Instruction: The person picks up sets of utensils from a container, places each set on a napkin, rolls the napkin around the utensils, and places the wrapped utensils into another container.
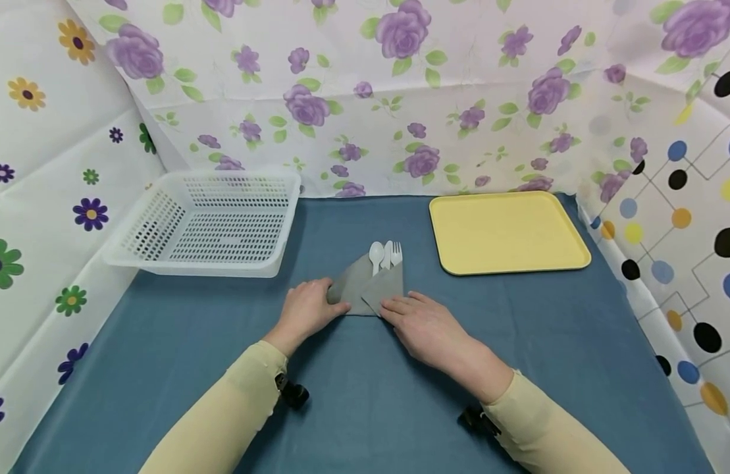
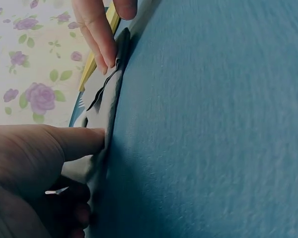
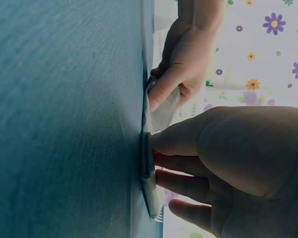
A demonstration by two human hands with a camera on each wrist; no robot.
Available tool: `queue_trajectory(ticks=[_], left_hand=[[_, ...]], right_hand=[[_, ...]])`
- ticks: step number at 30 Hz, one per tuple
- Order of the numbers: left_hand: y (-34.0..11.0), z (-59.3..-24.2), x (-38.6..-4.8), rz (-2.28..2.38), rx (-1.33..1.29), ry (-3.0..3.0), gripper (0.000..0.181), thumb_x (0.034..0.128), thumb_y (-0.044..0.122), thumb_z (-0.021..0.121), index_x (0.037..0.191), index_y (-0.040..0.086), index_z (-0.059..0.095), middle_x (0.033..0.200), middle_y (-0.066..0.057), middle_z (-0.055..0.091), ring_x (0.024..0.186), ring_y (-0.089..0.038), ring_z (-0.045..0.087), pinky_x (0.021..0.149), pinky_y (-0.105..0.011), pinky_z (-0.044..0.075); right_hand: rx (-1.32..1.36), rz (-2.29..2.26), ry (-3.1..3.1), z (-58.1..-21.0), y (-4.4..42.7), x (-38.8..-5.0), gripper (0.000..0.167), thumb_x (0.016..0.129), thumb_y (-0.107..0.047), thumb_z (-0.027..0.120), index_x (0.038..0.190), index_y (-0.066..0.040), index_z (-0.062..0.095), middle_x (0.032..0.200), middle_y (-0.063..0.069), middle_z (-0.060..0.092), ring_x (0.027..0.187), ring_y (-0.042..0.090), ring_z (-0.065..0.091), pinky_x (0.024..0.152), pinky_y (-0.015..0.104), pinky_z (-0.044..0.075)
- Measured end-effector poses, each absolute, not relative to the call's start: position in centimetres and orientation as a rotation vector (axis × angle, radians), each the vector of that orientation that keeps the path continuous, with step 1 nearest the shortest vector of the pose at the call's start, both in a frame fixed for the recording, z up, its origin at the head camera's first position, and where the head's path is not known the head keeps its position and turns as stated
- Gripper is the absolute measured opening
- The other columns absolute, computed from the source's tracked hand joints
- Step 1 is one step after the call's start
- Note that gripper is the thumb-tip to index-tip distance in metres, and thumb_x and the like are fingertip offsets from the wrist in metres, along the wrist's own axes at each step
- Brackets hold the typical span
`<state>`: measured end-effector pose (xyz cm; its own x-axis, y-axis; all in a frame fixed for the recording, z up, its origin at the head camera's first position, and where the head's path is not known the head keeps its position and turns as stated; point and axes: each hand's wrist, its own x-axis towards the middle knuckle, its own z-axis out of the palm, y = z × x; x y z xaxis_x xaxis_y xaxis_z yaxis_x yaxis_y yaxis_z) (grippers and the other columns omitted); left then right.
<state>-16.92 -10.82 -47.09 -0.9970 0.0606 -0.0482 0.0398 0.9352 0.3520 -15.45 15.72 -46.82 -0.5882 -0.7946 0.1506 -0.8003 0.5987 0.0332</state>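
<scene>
We see a grey napkin (image 1: 354,284) lying on a blue cloth (image 1: 365,408), folded partly over white cutlery. At the napkin's far edge stick out the heads of a spoon (image 1: 375,252), a narrower utensil (image 1: 388,253) beside it and, rightmost, a fork (image 1: 397,250); their handles are hidden under the folded flap.

Our left hand (image 1: 305,308) grips the napkin's left corner, the thumb on top near the front edge and the fingers bent round the side. Our right hand (image 1: 426,327) is at the napkin's right front, grasping nothing, its lengthened fingers resting on the flap.

Beyond the napkin to the left we have a white slotted basket (image 1: 219,268); beyond it to the right, a yellow tray (image 1: 509,234). Well behind the napkin hangs a purple-flowered sheet (image 1: 365,141). On our side of the napkin, our pale yellow sleeves (image 1: 222,411) reach in, with a dark device (image 1: 295,395) at each wrist.
</scene>
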Motion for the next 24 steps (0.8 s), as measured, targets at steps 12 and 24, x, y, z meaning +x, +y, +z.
queue_trajectory(ticks=[12,24], left_hand=[[-10.2,-47.4,-16.7,0.951,-0.007,2.918,0.040,0.1028,0.035,0.080,0.120,0.001,0.067,0.100,-0.017,0.069,0.086,-0.034,0.068,0.075,-0.049,0.056],[-8.5,-46.6,-16.1,1.031,0.003,2.852,0.029,0.1033,0.034,0.080,0.103,0.007,0.069,0.081,-0.008,0.065,0.070,-0.023,0.061,0.064,-0.040,0.047]], right_hand=[[1.341,0.012,-2.714,-46.7,15.7,-15.5,0.039,0.108,-0.018,0.076,0.145,-0.007,0.073,0.149,0.009,0.069,0.139,0.027,0.065,0.121,0.048,0.048],[1.338,0.033,-2.682,-46.8,15.8,-15.3,0.041,0.106,-0.018,0.078,0.145,-0.007,0.073,0.148,0.009,0.070,0.137,0.028,0.066,0.120,0.048,0.049]])
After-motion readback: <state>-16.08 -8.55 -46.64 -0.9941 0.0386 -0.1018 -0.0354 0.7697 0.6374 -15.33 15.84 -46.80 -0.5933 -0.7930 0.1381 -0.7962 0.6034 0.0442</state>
